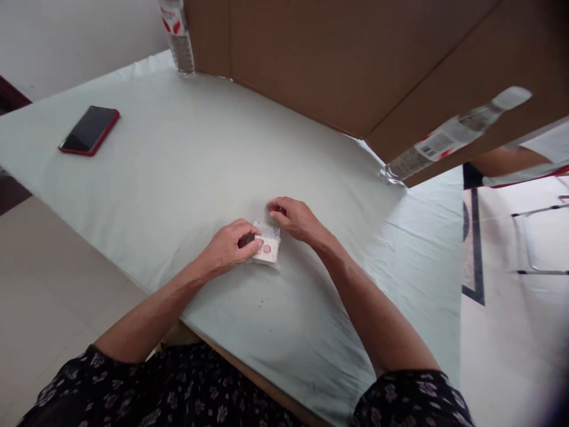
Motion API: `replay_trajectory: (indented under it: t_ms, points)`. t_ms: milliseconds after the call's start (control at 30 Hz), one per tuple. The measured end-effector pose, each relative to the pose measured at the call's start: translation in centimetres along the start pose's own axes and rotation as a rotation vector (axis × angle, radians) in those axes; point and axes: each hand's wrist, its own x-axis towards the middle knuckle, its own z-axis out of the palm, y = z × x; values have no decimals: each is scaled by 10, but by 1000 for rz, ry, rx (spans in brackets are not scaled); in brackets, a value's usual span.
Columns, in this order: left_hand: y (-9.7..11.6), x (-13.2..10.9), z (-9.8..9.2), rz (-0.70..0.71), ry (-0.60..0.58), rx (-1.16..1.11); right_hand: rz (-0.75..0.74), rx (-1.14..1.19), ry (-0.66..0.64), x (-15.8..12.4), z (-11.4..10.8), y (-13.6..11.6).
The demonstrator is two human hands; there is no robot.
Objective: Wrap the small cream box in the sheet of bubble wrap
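Observation:
A small white packet (269, 250) with a reddish printed mark lies on the pale green cloth, with clear plastic film (268, 229) around it and sticking out at its far side. My left hand (231, 244) grips its left side, the thumb on the printed face and the fingers along the far edge. Just beyond the packet and to its right, my right hand (296, 218) is loosely curled, a gap showing between thumb and fingers. Nothing is visible in it, and it sits apart from the packet.
A cloth-covered table (213, 148) spreads around my hands. Large cardboard panels (302, 59) stand along the far side, with one water bottle (179, 41) upright and another bottle (444, 142) at the right. A red-cased phone (89, 130) lies at left. Another person's arm (507, 163) shows beyond the cardboard.

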Motion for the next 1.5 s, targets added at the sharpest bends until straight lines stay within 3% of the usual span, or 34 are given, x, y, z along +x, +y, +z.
replay_trajectory:
  t_ms: [233,467,667,900,1167,1333,1500]
  points:
    - [3,0,-1,-14,-12,-26,20,136,-120,15,-3,-5]
    - [0,0,0,-31,-5,-54,11,426,-107,7,-5,-2]
    - [-2,2,0,-146,-18,-113,-43,531,-71,-3,-8,-10]
    - [-1,1,3,-149,30,-134,-157,274,78,-35,-12,-31]
    - [-2,1,6,-117,38,-124,-329,-96,249,-66,6,-35]
    - [-8,0,8,-50,74,-88,-415,-194,327,-77,17,-32]
    - [-8,-3,8,6,65,-45,-407,-234,358,-84,25,-33]
